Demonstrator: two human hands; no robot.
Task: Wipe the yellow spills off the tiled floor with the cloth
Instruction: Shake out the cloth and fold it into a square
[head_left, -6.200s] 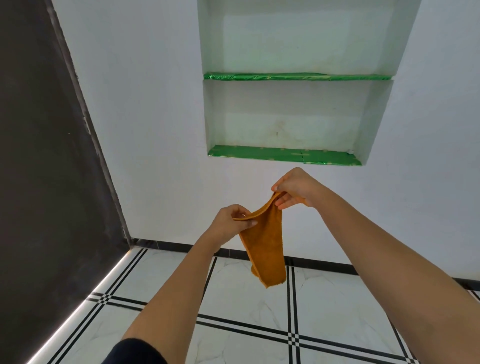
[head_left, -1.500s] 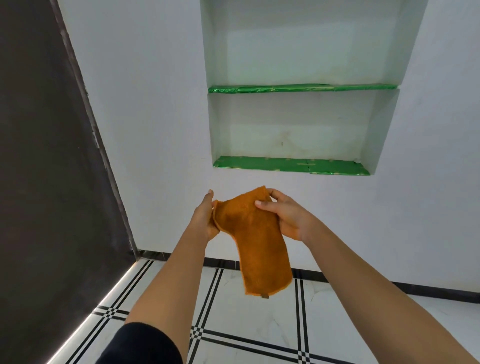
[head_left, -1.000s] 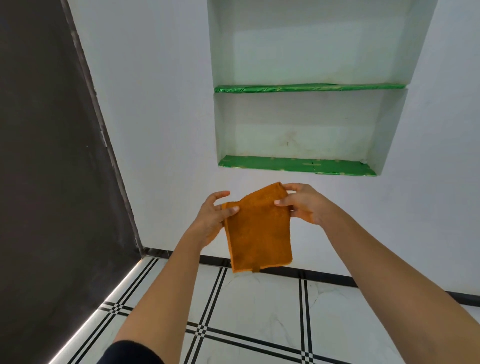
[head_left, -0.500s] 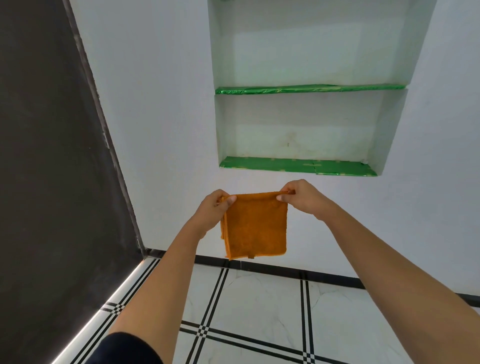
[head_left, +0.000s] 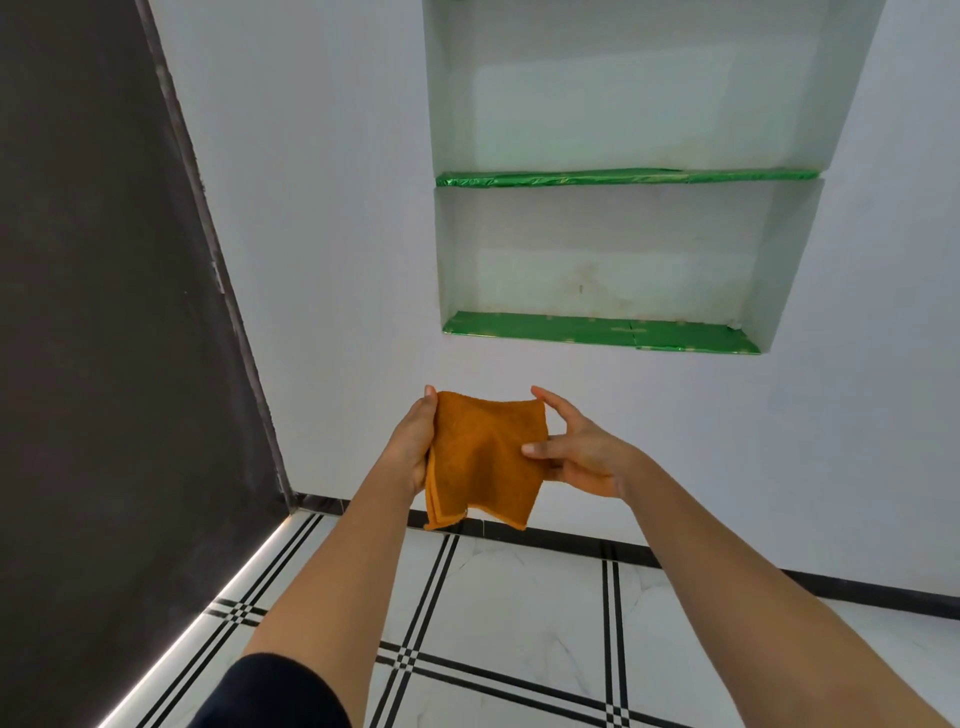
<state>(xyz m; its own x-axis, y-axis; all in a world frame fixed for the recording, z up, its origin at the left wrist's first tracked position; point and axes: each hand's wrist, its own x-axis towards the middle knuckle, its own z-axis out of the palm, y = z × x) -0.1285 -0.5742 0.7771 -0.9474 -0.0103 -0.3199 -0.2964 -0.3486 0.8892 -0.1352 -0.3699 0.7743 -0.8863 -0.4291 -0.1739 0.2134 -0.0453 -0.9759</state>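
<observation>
Your orange cloth (head_left: 483, 457) is folded into a rough square and held up in the air in front of you, well above the tiled floor (head_left: 519, 597) and in front of the white wall (head_left: 337, 234). Its lower edge hangs loose, with doubled layers showing at the bottom left corner.

Your left hand (head_left: 413, 447) is wrapped around the cloth's left edge, fingers behind the fabric and thumb at the top corner, so it is closed on the cloth. Your right hand (head_left: 582, 457) sits at the right edge: the thumb presses on the front face, the other fingers are spread loosely, and the index finger reaches toward the top right corner. That hand is only partly closed, yet it pinches the cloth too.

Both forearms stretch forward from the bottom of the view, and a dark sleeve (head_left: 275, 696) shows on your left arm.

The floor below is white marble-look tile crossed by paired black lines, with a black skirting strip (head_left: 701, 558) along the foot of the wall. No yellow spill shows on the part of the floor in view.

Above your hands a recessed niche (head_left: 597, 249) is set in the wall, with two shelves lined in green foil (head_left: 597, 332). A dark panel (head_left: 104, 312) fills the left side.
</observation>
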